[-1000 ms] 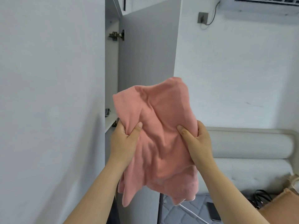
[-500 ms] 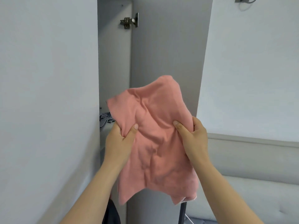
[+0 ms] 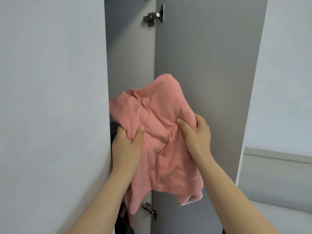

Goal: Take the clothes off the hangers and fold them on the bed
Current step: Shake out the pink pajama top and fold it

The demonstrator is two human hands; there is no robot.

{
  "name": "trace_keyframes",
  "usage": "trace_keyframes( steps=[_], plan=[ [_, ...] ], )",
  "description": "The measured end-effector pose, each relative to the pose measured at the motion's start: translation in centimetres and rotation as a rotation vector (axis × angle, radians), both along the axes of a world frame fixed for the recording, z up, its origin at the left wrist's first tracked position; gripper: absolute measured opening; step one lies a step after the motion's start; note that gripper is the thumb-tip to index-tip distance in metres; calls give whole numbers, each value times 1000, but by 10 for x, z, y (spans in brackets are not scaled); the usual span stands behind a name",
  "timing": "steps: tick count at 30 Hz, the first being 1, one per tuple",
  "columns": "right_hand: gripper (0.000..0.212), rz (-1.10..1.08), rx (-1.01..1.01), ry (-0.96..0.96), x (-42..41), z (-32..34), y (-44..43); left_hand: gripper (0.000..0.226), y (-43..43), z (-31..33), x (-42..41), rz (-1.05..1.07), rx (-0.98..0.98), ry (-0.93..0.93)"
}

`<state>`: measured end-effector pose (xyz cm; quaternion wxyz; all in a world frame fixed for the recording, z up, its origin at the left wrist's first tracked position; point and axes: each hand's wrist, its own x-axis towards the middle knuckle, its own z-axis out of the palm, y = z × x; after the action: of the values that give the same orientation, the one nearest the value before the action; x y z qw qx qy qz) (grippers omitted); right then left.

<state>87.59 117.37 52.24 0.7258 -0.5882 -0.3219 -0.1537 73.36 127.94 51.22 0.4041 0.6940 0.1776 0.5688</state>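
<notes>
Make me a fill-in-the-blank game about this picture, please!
1. The left hand and right hand hold a garment coloured ____.
2. Behind it, the wardrobe door stands ____.
3. The shiny hinge above the garment is made of ____.
Missing words: pink; open; metal.

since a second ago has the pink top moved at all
Yes: judged against the upper door hinge, the pink top has shifted left, toward the wardrobe opening.
</notes>
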Motion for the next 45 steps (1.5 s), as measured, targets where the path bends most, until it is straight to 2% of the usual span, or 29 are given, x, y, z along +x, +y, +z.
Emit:
trace_keyframes(
  steps=[6,14,17,21,27,32,40,43,45],
  plan=[
    [16,135,-3,10,30,26,44,37,23,18,16,138,-8,-29],
    [16,493,75,80,81,43,125,24,55,38,51,365,12,-174],
    [14,598,56,69,90,57,156,15,68,51,60,471,-4,-201],
    [15,728,20,67,92,78,186,16,83,68,65,626,18,-239],
    [22,826,-14,79,97,88,224,36,109,71,67,762,-22,-276],
    [20,854,-88,66,107,79,262,40,142,60,66,834,-59,-262],
    [21,911,-175,68,121,86,324,23,206,71,60,870,-126,-211],
    [20,929,-202,81,118,87,349,36,226,67,61,953,-204,-197],
    [25,913,-295,62,113,79,368,51,237,60,60,988,-322,-109]
  ],
)
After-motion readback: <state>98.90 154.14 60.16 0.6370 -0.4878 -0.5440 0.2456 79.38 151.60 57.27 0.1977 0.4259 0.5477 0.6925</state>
